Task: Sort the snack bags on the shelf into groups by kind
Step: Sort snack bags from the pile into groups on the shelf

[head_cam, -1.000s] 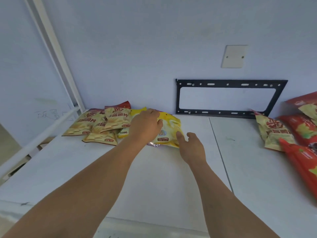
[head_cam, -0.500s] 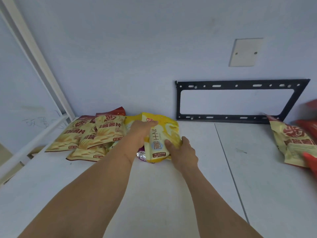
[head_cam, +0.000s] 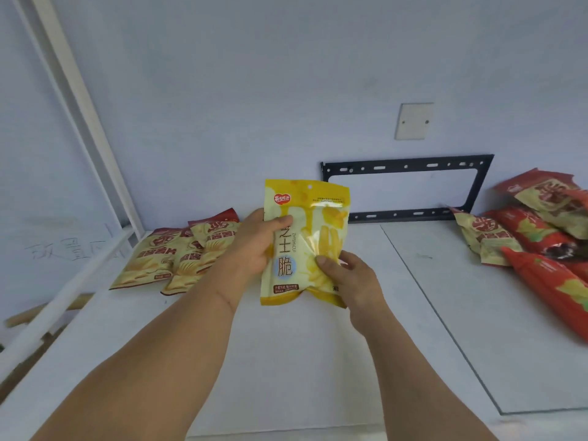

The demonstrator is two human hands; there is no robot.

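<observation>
Head view: left hand point(head_cam: 254, 246) and right hand point(head_cam: 351, 278) pinch glossy, flat yellow bag point(head_cam: 302, 224) upright.

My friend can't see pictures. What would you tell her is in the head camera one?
Two hands hold a yellow snack bag upright above a white shelf, the left hand gripping its side and the right hand its lower corner. Tan chip bags lie at the left by the wall, and red bags are piled at the right.

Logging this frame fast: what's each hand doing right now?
Left hand: grip closed on the yellow snack bag, at its left edge.
Right hand: grip closed on the same bag, at its lower right.
</observation>
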